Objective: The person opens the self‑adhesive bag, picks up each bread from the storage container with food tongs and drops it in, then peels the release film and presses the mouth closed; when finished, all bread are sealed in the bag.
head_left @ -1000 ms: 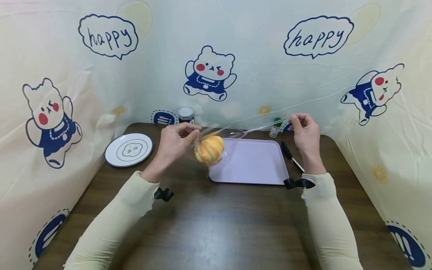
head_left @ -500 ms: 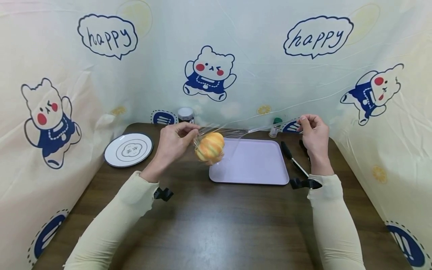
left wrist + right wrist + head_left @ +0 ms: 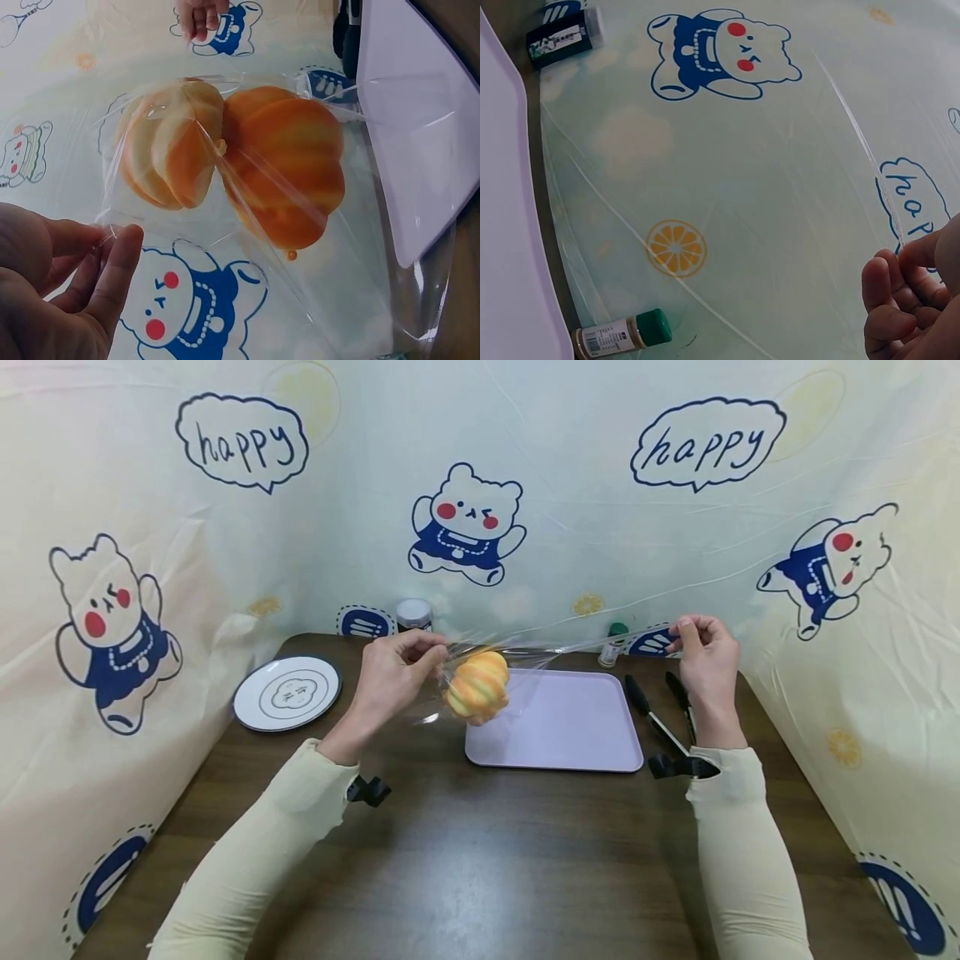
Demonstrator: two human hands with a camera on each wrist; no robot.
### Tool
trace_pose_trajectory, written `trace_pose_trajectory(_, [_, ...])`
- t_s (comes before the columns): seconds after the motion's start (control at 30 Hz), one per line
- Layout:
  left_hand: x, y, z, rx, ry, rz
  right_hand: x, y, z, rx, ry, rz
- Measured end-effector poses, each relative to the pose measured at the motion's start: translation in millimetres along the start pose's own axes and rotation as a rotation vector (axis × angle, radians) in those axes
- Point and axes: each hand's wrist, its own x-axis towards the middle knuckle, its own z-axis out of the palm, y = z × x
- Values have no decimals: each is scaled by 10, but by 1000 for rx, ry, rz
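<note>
My left hand [image 3: 393, 672] pinches one edge of a clear plastic bag [image 3: 427, 315] between thumb and fingers. Inside the film hang two ribbed, orange-and-yellow bread rolls [image 3: 285, 165], side by side in the left wrist view; the head view shows them as one lump beside the left fingertips. Out to the right, my right hand [image 3: 708, 668] pinches the drawn-out end of the same plastic, which stretches taut between both hands. Bag and bread are held over the left end of a lilac tray [image 3: 558, 727], apart from it.
A white plate [image 3: 287, 693] with a dark rim lies at the left. Behind stand a dark jar [image 3: 414, 615] with a pale lid and a small green-capped bottle [image 3: 611, 646]. Two black-handled utensils [image 3: 637, 695] lie right of the tray, partly hidden by my right arm.
My right hand has moved to the right, stretching the plastic longer. The bread has shifted slightly right and turned. My left hand has stayed nearly in place.
</note>
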Motion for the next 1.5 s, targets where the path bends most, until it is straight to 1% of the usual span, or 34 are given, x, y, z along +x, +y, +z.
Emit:
trace_pose_trajectory(0.1, [-3,10,7,-4,3,3,3,-4,-9,2,8,21])
trace_pose_trajectory(0.2, [-6,6,5,9,14,5,30,5,-55,66,28,36])
trace_pose_trajectory(0.3, [2,-11,-3,-3,12,-6,62,13,-142,153,38,61])
trace_pose_trajectory(0.33, [2,-14,-9,-4,12,-10,70,11,-176,189,33,72])
trace_pose_trajectory(0.4, [5,-20,-21,-20,8,-25,76,5,-235,210,9,103])
trace_pose_trajectory(0.5, [4,-24,-43,-17,11,-38,88,7,-322,210,-50,137])
trace_pose_trajectory(0.6, [3,-25,-55,-12,18,-62,106,44,-421,122,-125,144])
trace_pose_trajectory(0.63, [2,-23,-57,-11,17,-70,111,68,-456,71,-151,143])
trace_pose_trajectory(0.73, [-1,-15,-61,-19,19,-84,125,177,-545,-143,-250,133])
trace_pose_trajectory(0.83, [-1,-7,-61,-23,15,-81,134,336,-587,-338,-342,118])
trace_pose_trajectory(0.93, [-1,1,-60,-14,10,-82,140,516,-584,-465,-403,125])
trace_pose_trajectory(1.0, [-2,11,-60,-9,6,-88,139,639,-571,-523,-423,136])
trace_pose_trajectory(1.13, [-6,24,-67,-26,0,-106,143,877,-515,-584,-449,165])
trace_pose_trajectory(1.3, [-4,11,-58,-34,-8,-104,164,1154,-460,-652,-437,181])
trace_pose_trajectory(1.4, [-3,3,-52,-12,-12,-107,167,1265,-438,-686,-430,187])
trace_pose_trajectory(1.5, [-2,-6,-46,0,-21,-112,154,1311,-426,-718,-432,202])
